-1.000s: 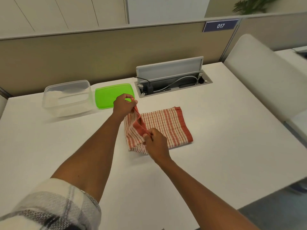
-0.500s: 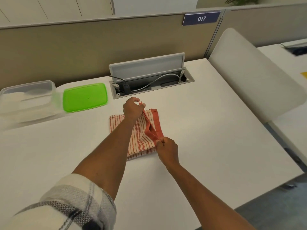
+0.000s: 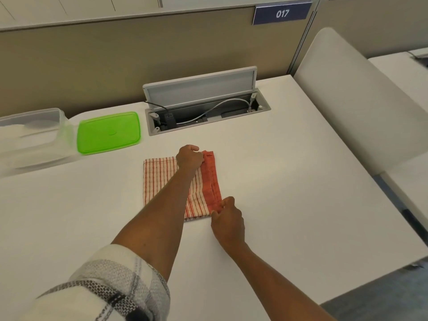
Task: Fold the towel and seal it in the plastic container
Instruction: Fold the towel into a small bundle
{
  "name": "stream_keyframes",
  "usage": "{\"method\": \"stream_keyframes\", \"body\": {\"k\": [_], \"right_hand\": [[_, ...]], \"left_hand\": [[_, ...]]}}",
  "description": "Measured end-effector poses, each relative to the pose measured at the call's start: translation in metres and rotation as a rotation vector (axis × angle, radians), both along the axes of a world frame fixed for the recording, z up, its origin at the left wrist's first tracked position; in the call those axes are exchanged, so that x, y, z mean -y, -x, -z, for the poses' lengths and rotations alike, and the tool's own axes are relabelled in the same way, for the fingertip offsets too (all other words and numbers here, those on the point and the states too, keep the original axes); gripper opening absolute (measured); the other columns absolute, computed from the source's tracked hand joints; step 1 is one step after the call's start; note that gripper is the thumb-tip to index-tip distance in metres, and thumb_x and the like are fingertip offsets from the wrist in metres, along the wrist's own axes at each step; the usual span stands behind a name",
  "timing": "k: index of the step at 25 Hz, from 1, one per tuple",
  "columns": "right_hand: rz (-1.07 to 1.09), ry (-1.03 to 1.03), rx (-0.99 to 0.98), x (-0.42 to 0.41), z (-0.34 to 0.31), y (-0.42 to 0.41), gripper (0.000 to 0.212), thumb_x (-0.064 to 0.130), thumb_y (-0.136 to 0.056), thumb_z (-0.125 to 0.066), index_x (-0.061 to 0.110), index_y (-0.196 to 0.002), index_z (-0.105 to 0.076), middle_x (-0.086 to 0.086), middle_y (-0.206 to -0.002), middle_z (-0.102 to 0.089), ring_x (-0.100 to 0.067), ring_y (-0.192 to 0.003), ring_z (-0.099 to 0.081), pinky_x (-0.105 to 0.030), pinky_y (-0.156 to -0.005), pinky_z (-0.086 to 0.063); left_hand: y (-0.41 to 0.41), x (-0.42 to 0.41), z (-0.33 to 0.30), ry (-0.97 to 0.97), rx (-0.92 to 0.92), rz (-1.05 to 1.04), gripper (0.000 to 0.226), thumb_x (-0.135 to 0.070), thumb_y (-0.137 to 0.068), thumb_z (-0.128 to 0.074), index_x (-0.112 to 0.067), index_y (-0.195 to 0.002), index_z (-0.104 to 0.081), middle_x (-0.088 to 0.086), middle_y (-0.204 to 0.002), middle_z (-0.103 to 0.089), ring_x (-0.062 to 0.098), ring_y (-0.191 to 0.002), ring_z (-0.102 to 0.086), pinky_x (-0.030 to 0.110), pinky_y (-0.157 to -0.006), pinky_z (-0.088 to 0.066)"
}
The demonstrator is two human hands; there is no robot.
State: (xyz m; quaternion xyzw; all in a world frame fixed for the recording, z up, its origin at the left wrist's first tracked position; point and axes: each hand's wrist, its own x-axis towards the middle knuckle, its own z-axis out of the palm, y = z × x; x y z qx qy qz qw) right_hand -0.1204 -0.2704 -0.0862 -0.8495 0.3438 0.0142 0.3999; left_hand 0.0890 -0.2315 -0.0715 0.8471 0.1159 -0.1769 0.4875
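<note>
A red-and-white striped towel [image 3: 159, 179] lies folded flat on the white table [image 3: 289, 181], its red border along the right side. My left hand [image 3: 188, 158] pinches the towel's far right corner. My right hand [image 3: 228, 220] pinches its near right corner. At the far left stands a clear plastic container [image 3: 32, 133], open and without its lid. The green lid [image 3: 108, 133] lies flat on the table just to the right of the container.
An open cable box [image 3: 206, 110] with a raised grey flap and wires is sunk into the table behind the towel. A beige partition [image 3: 115, 59] runs along the back. A white chair back [image 3: 361, 100] stands at the right edge.
Both hands carried the towel's left edge over to the right and laid it down, halving the towel. The towel now lies flat, and the camera view has shifted.
</note>
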Motion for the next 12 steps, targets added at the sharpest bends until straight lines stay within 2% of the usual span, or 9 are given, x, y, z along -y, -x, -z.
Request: {"method": "stream_keyframes", "body": {"k": [3,5,7,8,10,12], "right_hand": [[-0.194,0.338,0.098,-0.004,0.0,0.008,0.051,0.027,-0.09,-0.064,0.022,-0.133,-0.038,0.0,-0.103,-0.057,-0.014,-0.072,-0.059,-0.026,-0.057,-0.051],[-0.34,0.46,0.156,-0.009,0.002,0.009,0.061,0.028,-0.091,-0.064,0.023,-0.145,-0.036,-0.004,-0.112,-0.055,-0.014,-0.077,-0.058,-0.027,-0.06,-0.056],[-0.393,0.464,0.165,-0.009,0.003,0.007,0.056,0.029,-0.093,-0.06,0.023,-0.144,-0.039,-0.006,-0.12,-0.056,-0.017,-0.084,-0.061,-0.031,-0.067,-0.058],[-0.409,0.462,0.143,-0.008,0.003,0.006,0.05,0.029,-0.095,-0.057,0.022,-0.142,-0.041,-0.006,-0.122,-0.057,-0.019,-0.086,-0.062,-0.034,-0.07,-0.058],[-0.449,0.479,0.054,-0.004,0.005,0.005,0.037,0.029,-0.097,-0.05,0.021,-0.133,-0.046,-0.006,-0.123,-0.056,-0.021,-0.091,-0.06,-0.035,-0.073,-0.056],[-0.48,0.503,0.022,0.001,0.007,0.005,0.033,0.028,-0.097,-0.048,0.019,-0.129,-0.048,-0.006,-0.12,-0.055,-0.021,-0.093,-0.057,-0.034,-0.073,-0.054]], "left_hand": [[0.01,-0.004,-0.002,0.214,-0.088,-0.01,0.025,-0.006,-0.09,-0.062,-0.013,-0.114,-0.068,0.005,-0.104,-0.072,0.017,-0.091,-0.071,0.035,-0.083,-0.06],[0.021,-0.012,-0.006,0.244,-0.037,0.055,0.024,-0.009,-0.092,-0.059,-0.014,-0.113,-0.069,-0.002,-0.1,-0.072,0.012,-0.086,-0.071,0.029,-0.077,-0.061],[0.035,-0.028,-0.006,0.074,0.185,0.206,0.025,-0.013,-0.094,-0.054,-0.017,-0.113,-0.07,-0.009,-0.104,-0.07,0.006,-0.08,-0.067,0.02,-0.069,-0.056],[0.044,-0.039,-0.005,-0.03,0.299,0.284,0.027,-0.015,-0.095,-0.051,-0.018,-0.114,-0.07,-0.008,-0.107,-0.069,0.005,-0.084,-0.065,0.019,-0.073,-0.053],[0.059,-0.062,0.003,-0.218,0.426,0.462,0.029,-0.023,-0.096,-0.049,-0.019,-0.118,-0.068,-0.003,-0.116,-0.07,0.012,-0.101,-0.064,0.027,-0.089,-0.049],[0.071,-0.088,0.01,-0.436,0.421,0.675,0.034,-0.031,-0.097,-0.046,-0.023,-0.125,-0.063,0.0,-0.131,-0.063,0.021,-0.121,-0.057,0.04,-0.105,-0.041]]}}
